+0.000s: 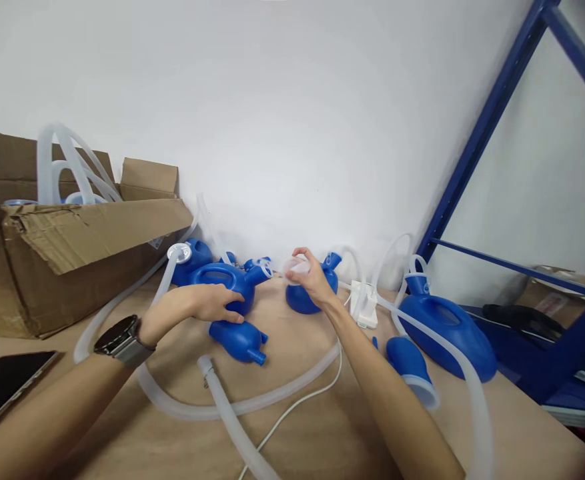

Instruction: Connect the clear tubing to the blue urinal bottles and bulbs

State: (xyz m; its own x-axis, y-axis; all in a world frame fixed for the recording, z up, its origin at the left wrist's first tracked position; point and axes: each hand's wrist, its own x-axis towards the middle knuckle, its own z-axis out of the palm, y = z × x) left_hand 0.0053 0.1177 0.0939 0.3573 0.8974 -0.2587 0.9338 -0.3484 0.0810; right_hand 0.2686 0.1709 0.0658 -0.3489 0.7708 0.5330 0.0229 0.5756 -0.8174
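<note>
Left hand [212, 308]: fingers spread flat on the blue jug [225, 279], mid-desk [322, 427] — not clasping.
Right hand [315, 280]: fingers pinch a clear cap [293, 267].
Handling: jug looks light, stiff, smooth — take its handle loop; cap small, slippery.

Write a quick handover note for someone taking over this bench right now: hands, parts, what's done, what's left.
Left hand rests on the blue handled container lying on the wooden table.
Right hand pinches a small clear cap in front of another blue container.
Clear hoses lie loose across the table; more sit in the cardboard box.
Done: the pictures show nothing attached.
Left: cap not fitted; blue funnel piece lies loose.
</note>
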